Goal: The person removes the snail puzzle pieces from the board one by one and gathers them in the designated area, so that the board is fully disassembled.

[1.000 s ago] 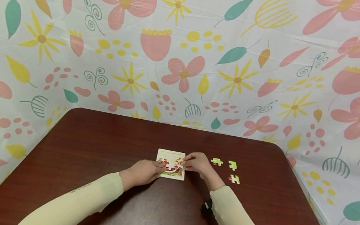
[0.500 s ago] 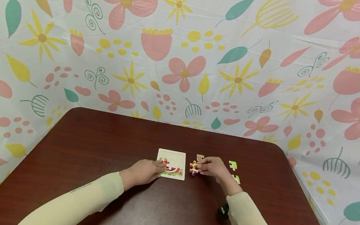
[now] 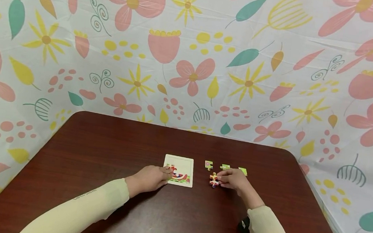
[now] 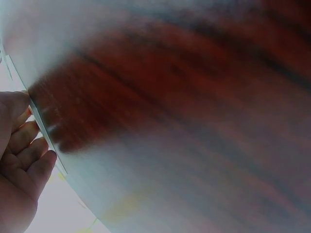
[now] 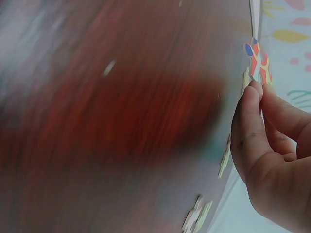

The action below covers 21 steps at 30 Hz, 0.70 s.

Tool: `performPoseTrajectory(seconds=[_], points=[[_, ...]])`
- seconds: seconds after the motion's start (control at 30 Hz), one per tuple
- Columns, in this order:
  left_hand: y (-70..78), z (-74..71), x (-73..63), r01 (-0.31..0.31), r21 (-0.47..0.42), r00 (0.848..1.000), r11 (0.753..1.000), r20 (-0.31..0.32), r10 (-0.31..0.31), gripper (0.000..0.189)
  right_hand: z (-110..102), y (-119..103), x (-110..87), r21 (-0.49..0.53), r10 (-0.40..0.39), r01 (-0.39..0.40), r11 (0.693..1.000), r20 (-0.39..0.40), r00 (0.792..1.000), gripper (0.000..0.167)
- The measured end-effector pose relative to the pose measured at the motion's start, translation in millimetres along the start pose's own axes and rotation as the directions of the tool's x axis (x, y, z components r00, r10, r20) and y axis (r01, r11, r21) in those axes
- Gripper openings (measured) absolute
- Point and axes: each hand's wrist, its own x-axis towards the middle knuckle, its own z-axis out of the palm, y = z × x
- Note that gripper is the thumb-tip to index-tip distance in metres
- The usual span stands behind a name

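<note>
A square wooden jigsaw tray (image 3: 187, 163) with a pale frame lies on the table, its lower part filled with colourful pieces. My left hand (image 3: 149, 178) holds the tray at its left side, fingertips over the frame and the picture. In the left wrist view the fingers of that left hand (image 4: 24, 150) look curled at a thin pale edge. My right hand (image 3: 235, 180) pinches a red, white and yellow puzzle piece (image 3: 214, 180) between thumb and fingers, to the right of the tray. The same puzzle piece (image 5: 262, 63) sticks out past the fingertips in the right wrist view.
Behind the right hand lie a puzzle piece with a pink flower (image 3: 209, 165), a green and white piece (image 3: 225, 167) and a green piece (image 3: 242, 171). All rest on the dark brown table (image 3: 121, 136), which meets a floral cloth (image 3: 191, 57) at the back.
My right hand has drawn away from the tray to the right, carrying the red, white and yellow puzzle piece that was over it. The left hand stays on the tray.
</note>
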Motion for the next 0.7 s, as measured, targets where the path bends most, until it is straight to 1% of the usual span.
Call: performPoseTrajectory(seconds=[0.27, 0.5, 0.7], points=[[-0.7, 1.8, -0.7, 0.024, -0.011, 1.000, 1.000, 0.012, -0.023, 0.032, -16.6, 7.8, -2.8, -0.015, 0.012, -0.012, 1.000, -0.006, 1.000, 0.023], [-0.8, 2.4, 0.0, 0.035, -0.011, 0.999, 0.999, 0.020, -0.034, 0.032, -28.0, 14.9, -3.6, -0.033, 0.004, -0.004, 0.999, 0.014, 1.000, 0.027], [-0.8, 2.8, 0.7, 0.043, -0.009, 0.999, 0.999, 0.022, -0.043, 0.032, -35.7, 17.3, -0.9, -0.039, 0.033, -0.032, 0.999, 0.009, 0.999, 0.027]])
